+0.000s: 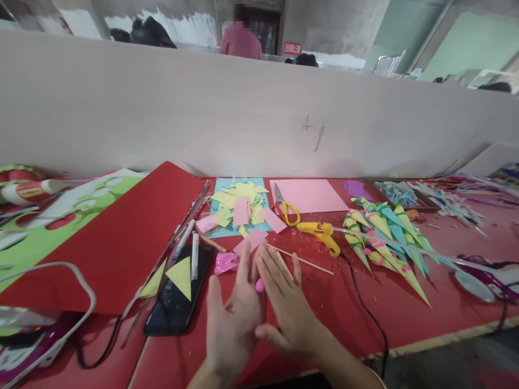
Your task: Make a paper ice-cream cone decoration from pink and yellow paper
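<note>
My left hand (pixel 237 319) lies palm up above the red table, fingers stretched out. Across it rests my right hand (pixel 287 308), its fingers straight and flat. A small bright pink ball (pixel 259 285), which looks like soft clay, shows between the two hands; part of it may be hidden. Just beyond my fingertips sit a shiny pink packet (pixel 226 263) and a thin wooden stick (pixel 308 261). Pale pink paper pieces (pixel 253 239) lie close by.
Beyond are yellow paper scraps (pixel 231 197) and yellow-handled scissors (pixel 290 212). At right, a yellow glue gun (pixel 320 232) with trailing cord adjoins decorated paper cones (pixel 385 232). At left lie a phone (pixel 174 302), a marker (pixel 195 256) and red card (pixel 121 232). A white partition (pixel 203 113) stands behind.
</note>
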A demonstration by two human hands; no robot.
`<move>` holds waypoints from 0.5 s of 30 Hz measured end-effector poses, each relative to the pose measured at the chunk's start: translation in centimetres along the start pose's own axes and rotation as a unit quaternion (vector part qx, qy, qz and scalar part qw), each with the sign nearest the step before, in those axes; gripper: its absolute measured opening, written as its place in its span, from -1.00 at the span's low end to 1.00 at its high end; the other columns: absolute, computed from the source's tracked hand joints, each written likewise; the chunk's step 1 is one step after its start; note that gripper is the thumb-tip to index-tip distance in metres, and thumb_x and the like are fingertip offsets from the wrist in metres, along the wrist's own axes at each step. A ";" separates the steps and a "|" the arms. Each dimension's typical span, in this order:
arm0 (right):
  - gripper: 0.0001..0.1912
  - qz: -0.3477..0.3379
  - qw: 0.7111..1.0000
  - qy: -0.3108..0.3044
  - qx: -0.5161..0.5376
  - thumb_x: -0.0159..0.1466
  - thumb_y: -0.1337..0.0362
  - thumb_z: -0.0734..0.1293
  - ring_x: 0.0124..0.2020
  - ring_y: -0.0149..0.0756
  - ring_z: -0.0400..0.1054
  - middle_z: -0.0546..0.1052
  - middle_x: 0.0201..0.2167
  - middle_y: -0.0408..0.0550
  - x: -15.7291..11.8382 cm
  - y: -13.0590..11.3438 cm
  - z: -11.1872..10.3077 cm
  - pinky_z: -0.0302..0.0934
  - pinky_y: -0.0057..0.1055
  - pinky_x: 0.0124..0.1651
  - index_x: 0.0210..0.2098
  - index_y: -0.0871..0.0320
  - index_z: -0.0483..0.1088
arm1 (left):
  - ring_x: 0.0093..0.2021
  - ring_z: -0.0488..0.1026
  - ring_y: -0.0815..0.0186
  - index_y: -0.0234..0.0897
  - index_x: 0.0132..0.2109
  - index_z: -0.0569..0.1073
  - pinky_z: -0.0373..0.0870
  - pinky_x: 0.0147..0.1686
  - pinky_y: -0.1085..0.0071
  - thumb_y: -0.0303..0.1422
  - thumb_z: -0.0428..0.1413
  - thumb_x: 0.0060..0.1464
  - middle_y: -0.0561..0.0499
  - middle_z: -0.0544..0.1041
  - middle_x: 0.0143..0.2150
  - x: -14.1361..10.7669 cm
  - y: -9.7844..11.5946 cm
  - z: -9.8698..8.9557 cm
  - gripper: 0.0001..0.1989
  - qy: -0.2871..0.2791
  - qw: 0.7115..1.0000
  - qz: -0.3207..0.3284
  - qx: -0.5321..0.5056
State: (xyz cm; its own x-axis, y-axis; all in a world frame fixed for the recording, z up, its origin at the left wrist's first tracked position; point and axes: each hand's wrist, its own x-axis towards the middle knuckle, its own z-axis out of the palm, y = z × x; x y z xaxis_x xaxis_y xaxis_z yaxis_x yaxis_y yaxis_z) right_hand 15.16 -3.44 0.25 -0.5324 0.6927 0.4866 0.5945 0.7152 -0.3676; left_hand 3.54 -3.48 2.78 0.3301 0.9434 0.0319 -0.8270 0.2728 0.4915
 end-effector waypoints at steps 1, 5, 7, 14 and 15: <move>-0.18 -0.014 1.000 -0.013 0.007 0.22 -0.16 -0.11 0.29 -0.12 -0.33 -0.18 0.29 0.08 -0.2 0.1 0.1 -0.68 -0.08 0.22 0.26 0.31 -0.33 | 0.30 -0.31 0.30 -0.01 0.25 -0.06 -0.38 0.24 0.33 0.06 -0.38 0.10 0.24 -0.03 0.30 0.0 0.0 -0.1 -0.39 0.005 1.000 0.010 -0.029; -0.17 -0.054 0.998 -0.024 0.033 0.20 -0.19 -0.06 0.28 -0.19 -0.26 -0.13 0.28 0.02 -0.5 -0.4 0.4 -0.65 -0.19 0.24 0.26 0.25 -0.29 | 0.30 -0.27 0.31 0.00 0.23 0.01 -0.37 0.24 0.31 -0.05 -0.35 0.16 0.22 0.01 0.29 0.3 -0.7 -0.4 -0.48 0.023 0.998 0.015 -0.063; -0.20 -0.027 0.999 -0.019 0.039 0.22 -0.16 -0.09 0.29 -0.17 -0.31 -0.18 0.29 0.01 -0.2 -0.4 0.4 -0.63 -0.15 0.24 0.26 0.25 -0.32 | 0.30 -0.28 0.30 -0.03 0.21 0.07 -0.35 0.24 0.29 -0.05 -0.33 0.16 0.19 0.05 0.28 0.3 -0.9 -0.5 -0.48 0.014 0.998 -0.007 -0.055; -0.22 -0.033 0.998 -0.038 0.027 0.24 -0.12 -0.03 0.29 -0.20 -0.33 -0.15 0.29 -0.02 -0.5 -0.6 0.0 -0.71 -0.21 0.23 0.26 0.27 -0.27 | 0.30 -0.35 0.41 -0.03 0.20 0.11 -0.35 0.23 0.39 0.05 -0.31 0.09 0.23 0.12 0.25 0.3 0.6 -0.9 -0.42 0.046 0.998 0.007 -0.029; -0.22 -0.051 0.998 -0.042 0.021 0.23 -0.12 0.00 0.29 -0.24 -0.31 -0.12 0.28 -0.05 -0.6 -0.8 0.0 -0.73 -0.26 0.23 0.26 0.25 -0.25 | 0.30 -0.34 0.41 -0.03 0.19 0.13 -0.34 0.23 0.38 0.03 -0.32 0.11 0.22 0.14 0.24 0.3 0.3 -0.9 -0.43 0.055 0.998 0.004 -0.022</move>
State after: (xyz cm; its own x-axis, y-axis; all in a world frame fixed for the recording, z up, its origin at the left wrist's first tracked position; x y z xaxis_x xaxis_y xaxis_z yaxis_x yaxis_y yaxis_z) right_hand 14.95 -4.43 0.27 -0.6380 0.6205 0.4560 0.5095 0.7842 -0.3542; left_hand 2.97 -2.93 2.13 0.2729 0.9601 -0.0615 -0.8496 0.2705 0.4528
